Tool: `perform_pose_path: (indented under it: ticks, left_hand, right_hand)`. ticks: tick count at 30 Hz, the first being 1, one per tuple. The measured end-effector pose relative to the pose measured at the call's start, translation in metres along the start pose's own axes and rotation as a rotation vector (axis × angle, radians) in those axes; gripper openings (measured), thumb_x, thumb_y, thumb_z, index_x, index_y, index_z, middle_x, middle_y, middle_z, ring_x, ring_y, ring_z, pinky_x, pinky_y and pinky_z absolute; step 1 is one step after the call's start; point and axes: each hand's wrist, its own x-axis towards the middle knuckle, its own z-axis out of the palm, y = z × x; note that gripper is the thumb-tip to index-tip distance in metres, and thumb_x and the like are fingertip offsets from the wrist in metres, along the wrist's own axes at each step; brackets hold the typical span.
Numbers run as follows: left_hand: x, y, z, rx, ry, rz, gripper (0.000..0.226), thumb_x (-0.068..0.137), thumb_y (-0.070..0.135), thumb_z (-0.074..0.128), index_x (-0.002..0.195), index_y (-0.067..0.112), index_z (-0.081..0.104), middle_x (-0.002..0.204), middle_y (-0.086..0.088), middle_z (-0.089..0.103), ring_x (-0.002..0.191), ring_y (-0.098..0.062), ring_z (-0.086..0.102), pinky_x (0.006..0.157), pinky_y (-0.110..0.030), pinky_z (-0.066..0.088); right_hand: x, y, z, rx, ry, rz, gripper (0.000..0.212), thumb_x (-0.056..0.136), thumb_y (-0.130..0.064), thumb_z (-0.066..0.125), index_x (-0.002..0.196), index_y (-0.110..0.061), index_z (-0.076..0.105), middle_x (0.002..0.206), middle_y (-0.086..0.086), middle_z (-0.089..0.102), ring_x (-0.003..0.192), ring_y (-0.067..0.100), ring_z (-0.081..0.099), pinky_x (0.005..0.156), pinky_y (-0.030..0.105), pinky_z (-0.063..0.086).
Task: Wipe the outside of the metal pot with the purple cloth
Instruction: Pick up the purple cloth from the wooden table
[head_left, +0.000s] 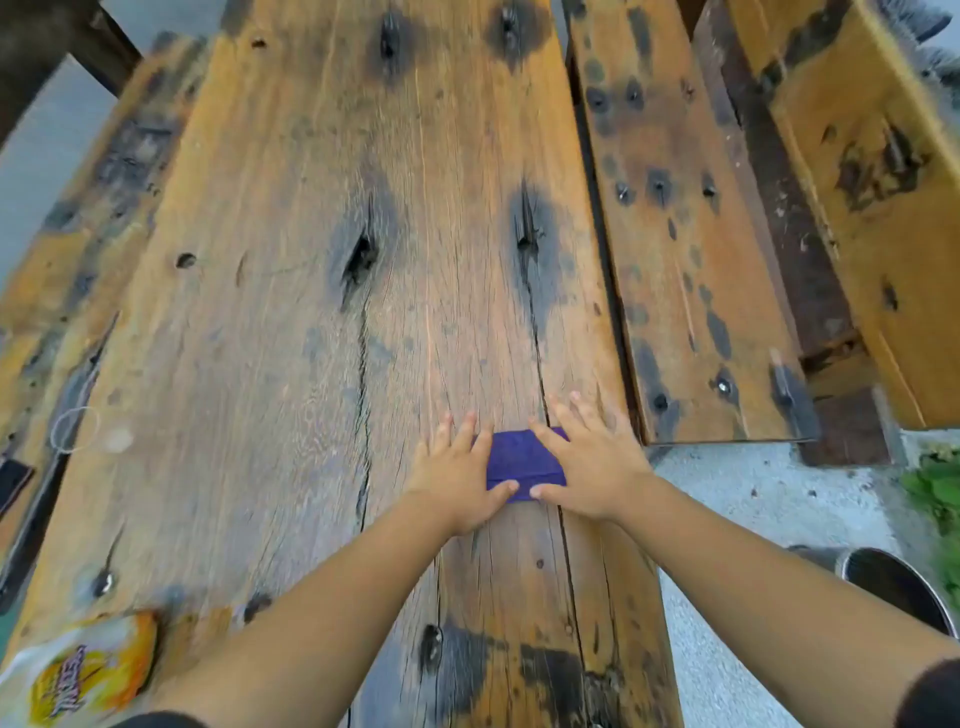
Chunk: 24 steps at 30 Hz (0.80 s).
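Both hands lay flat and open on the purple cloth (524, 462), which sat folded into a small rectangle on the wide wooden table (322, 291), at about five o'clock from the table's middle. The left hand (460, 470) pressed the cloth's nine o'clock edge with fingers spread, and the right hand (584, 462) covered its three o'clock edge; the two thumbs nearly met along the near side. Neither hand was curled around the fabric, so this looked like pinning or smoothing the fold rather than a lift, probably to make a firm pad for wiping. The metal pot (898, 587) stood well apart from the cloth, off the table at about four o'clock from the hands, low beside the right forearm; only part of its rim and dark inside showed, so its outer wall could not be judged. Wiping had seemingly not begun, since cloth and pot were not touching. A snack bag (83, 670) rested at the table's seven o'clock corner, clear of the work.
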Motion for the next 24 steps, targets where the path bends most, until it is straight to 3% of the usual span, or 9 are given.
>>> perform_pose_path:
  ticks: [4,7,12,17,22,24]
  left_hand:
    - [-0.001,0.005,0.04,0.059,-0.143,0.058,0.084,0.093,0.066,0.034,0.157,0.019,0.004,0.165,-0.007,-0.006,0.151,-0.033,-0.006,0.119,-0.053,0.003]
    - [0.0,0.0,0.063,0.051,-0.184,0.066,0.081,0.093,0.065,0.033,0.157,0.028,-0.002,0.165,-0.002,-0.015,0.151,-0.032,-0.005,0.118,-0.056,0.001]
    - [0.019,-0.01,0.067,-0.023,-0.124,0.039,0.077,0.09,0.067,0.034,0.154,0.032,0.009,0.165,0.006,-0.011,0.15,-0.03,-0.009,0.115,-0.06,-0.002]
    - [0.061,-0.009,0.042,-0.072,-0.085,0.09,0.072,0.087,0.066,0.038,0.146,0.027,0.028,0.165,0.011,-0.002,0.149,-0.029,-0.018,0.112,-0.061,-0.012]
    - [0.093,-0.009,0.025,0.086,-0.068,0.327,0.054,0.093,0.05,0.046,0.137,0.02,0.037,0.165,0.008,0.004,0.151,-0.03,-0.012,0.115,-0.059,-0.003]
    - [0.102,-0.016,0.02,0.043,-0.055,0.412,0.043,0.094,0.038,0.051,0.132,0.019,0.045,0.164,0.005,0.015,0.152,-0.029,0.0,0.117,-0.054,0.008]
  right_hand:
    - [0.011,0.01,0.027,-0.084,-0.183,-0.072,0.084,0.083,-0.074,0.041,0.152,-0.035,0.012,0.163,0.001,-0.013,0.15,0.025,-0.007,0.111,0.064,0.003]
    - [0.017,0.015,0.044,-0.074,-0.234,-0.079,0.084,0.086,-0.071,0.041,0.153,-0.038,0.003,0.164,0.001,-0.012,0.15,0.025,-0.005,0.112,0.063,0.003]
    - [0.01,0.011,0.057,0.031,-0.189,0.004,0.086,0.084,-0.07,0.042,0.153,-0.038,0.002,0.164,0.005,-0.001,0.148,0.029,0.011,0.113,0.051,0.024]
    - [-0.005,-0.019,0.068,0.071,-0.183,0.052,0.09,0.082,-0.07,0.044,0.153,-0.027,0.01,0.144,0.011,0.031,0.125,0.031,0.038,0.092,0.045,0.041]
    - [0.009,-0.019,0.052,0.239,-0.315,-0.05,0.085,0.084,-0.068,0.045,0.152,-0.026,0.018,0.13,0.005,0.035,0.107,0.026,0.052,0.075,0.035,0.041]
    - [0.027,-0.002,0.037,0.318,-0.391,-0.093,0.066,0.087,-0.062,0.048,0.144,-0.031,0.039,0.126,0.002,0.048,0.11,0.024,0.055,0.082,0.035,0.046]
